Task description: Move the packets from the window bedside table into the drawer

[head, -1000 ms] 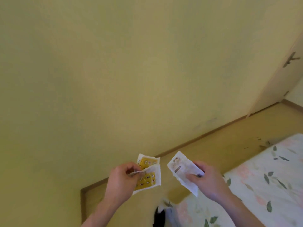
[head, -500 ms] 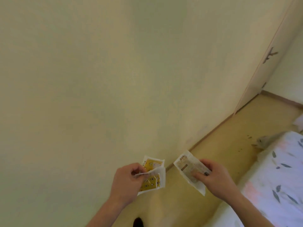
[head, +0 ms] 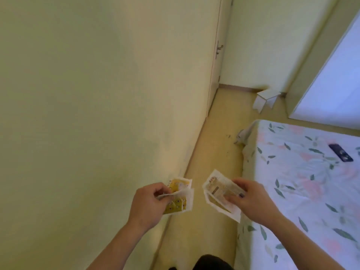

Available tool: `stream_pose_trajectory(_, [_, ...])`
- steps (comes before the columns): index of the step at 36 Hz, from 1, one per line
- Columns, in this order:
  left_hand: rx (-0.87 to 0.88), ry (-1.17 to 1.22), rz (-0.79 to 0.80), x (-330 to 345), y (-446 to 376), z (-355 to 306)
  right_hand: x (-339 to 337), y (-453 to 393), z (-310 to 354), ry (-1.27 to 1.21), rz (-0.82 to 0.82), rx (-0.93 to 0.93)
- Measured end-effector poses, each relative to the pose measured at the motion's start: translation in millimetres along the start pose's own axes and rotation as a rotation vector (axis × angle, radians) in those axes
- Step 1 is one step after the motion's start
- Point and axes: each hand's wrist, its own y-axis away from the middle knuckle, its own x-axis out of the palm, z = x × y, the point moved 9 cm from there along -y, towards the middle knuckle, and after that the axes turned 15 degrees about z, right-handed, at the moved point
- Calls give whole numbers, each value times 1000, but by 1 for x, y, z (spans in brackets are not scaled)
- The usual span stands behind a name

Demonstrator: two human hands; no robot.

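My left hand point(head: 149, 205) pinches two yellow-and-white packets point(head: 180, 195) by their left edges, held at waist height above the floor. My right hand point(head: 251, 201) grips white packets with a brownish print point(head: 216, 189), fanned out to the left of the fingers. The two bundles sit side by side with a small gap between them. No bedside table or drawer shows in the head view.
A pale wall point(head: 97, 94) fills the left. A narrow strip of floor point(head: 218, 145) runs between it and the bed with a floral sheet point(head: 303, 182). A dark phone point(head: 341, 155) lies on the bed. A closet door point(head: 216, 55), a small white stool point(head: 266, 98) and a bright window point(head: 335, 75) stand ahead.
The view has swung right along the wall, bringing the closet door, stool, window and more of the bed into sight. Both hands keep the same hold on their packets.
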Motion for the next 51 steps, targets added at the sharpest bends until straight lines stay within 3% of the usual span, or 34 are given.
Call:
stream_pose_trajectory(7, [161, -36, 218, 39, -113, -72, -72, 6, -48, -102, -270, 168])
stream_pose_trajectory(12, [254, -42, 308, 73, -191, -119, -119, -14, -85, -184, -362, 232])
stream_pose_trajectory(21, [228, -29, 319, 110, -337, -189, -237, -115, -128, -223, -352, 245])
stream_pose_trajectory(34, [209, 26, 309, 123, -533, -279, -425, -273, -134, -207, -398, 162])
stream_pose_trajectory(45, [288, 10, 390, 135, -740, -355, -544, -392, -166, -219, -553, 269])
stream_pose_trajectory(51, [350, -70, 501, 176, -831, -412, -595, -428, -183, -284, -654, 308])
